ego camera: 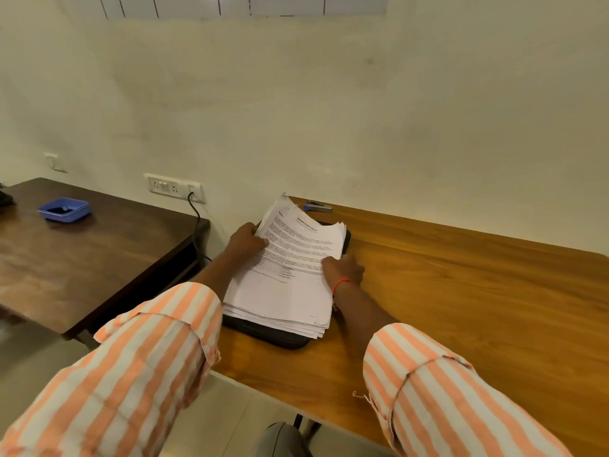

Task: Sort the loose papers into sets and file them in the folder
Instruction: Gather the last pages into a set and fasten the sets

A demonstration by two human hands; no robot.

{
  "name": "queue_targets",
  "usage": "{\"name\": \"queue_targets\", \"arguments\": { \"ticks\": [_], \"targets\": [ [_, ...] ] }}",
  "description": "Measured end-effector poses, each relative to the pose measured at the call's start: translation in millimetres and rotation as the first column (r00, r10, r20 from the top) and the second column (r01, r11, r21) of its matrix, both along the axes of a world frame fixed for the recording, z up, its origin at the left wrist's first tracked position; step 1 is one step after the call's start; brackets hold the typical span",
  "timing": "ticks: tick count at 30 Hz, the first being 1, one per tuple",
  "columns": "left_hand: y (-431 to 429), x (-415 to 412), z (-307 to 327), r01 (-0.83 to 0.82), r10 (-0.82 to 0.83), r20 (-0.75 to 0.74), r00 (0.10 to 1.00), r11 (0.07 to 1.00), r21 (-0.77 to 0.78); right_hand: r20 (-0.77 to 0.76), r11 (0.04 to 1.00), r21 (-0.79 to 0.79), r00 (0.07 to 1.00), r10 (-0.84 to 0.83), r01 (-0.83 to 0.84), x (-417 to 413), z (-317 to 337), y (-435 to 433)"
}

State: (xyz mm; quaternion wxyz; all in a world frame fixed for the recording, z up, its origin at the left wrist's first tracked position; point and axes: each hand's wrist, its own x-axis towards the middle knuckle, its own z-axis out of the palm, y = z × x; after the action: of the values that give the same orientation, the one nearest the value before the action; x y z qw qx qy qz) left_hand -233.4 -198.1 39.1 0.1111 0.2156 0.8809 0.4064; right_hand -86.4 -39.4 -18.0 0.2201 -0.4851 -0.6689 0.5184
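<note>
A thick stack of printed white papers lies on a black folder at the left end of the light wooden desk. My left hand grips the stack's left edge near the far corner, where the top sheets lift and fan upward. My right hand holds the right edge of the stack, fingers curled over the side of the sheets. Both forearms wear orange and white striped sleeves.
A blue and silver stapler lies at the wall behind the papers. A darker wooden table stands to the left with a blue tray on it. A socket panel with a black cable is on the wall. A chair shows below.
</note>
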Motion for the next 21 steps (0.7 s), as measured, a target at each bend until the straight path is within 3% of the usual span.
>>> {"name": "queue_targets", "arguments": {
  "ticks": [5,8,10,12,16,21],
  "targets": [
    [1.2,28.4,17.1,0.026,-0.051,0.056,0.997,0.925,0.379,-0.376,0.964,-0.234,0.926,0.026,-0.122,33.6,8.6,21.4],
    [15.6,48.2,28.1,0.074,-0.197,0.136,0.971,0.788,0.611,-0.512,0.938,-0.221,0.850,0.122,-0.267,75.1,28.3,35.9],
    [29.7,67.4,38.0,0.098,-0.229,0.114,0.967,0.743,0.662,-0.620,0.918,-0.141,0.756,0.209,-0.370,98.4,47.0,42.6],
    [50.8,91.9,50.2,0.140,-0.216,0.034,0.976,0.736,0.663,-0.642,0.949,-0.002,0.728,0.241,-0.316,118.2,67.8,52.8],
    [93.4,142.9,64.1,0.208,-0.200,-0.099,0.975,0.650,0.731,-0.603,0.968,0.249,0.779,0.172,-0.021,159.7,106.2,72.3],
    [124.4,195.3,50.8,0.282,-0.297,-0.129,0.946,0.562,0.778,-0.619,0.951,0.295,0.777,0.115,0.094,211.1,111.2,90.8]
  ]
}}
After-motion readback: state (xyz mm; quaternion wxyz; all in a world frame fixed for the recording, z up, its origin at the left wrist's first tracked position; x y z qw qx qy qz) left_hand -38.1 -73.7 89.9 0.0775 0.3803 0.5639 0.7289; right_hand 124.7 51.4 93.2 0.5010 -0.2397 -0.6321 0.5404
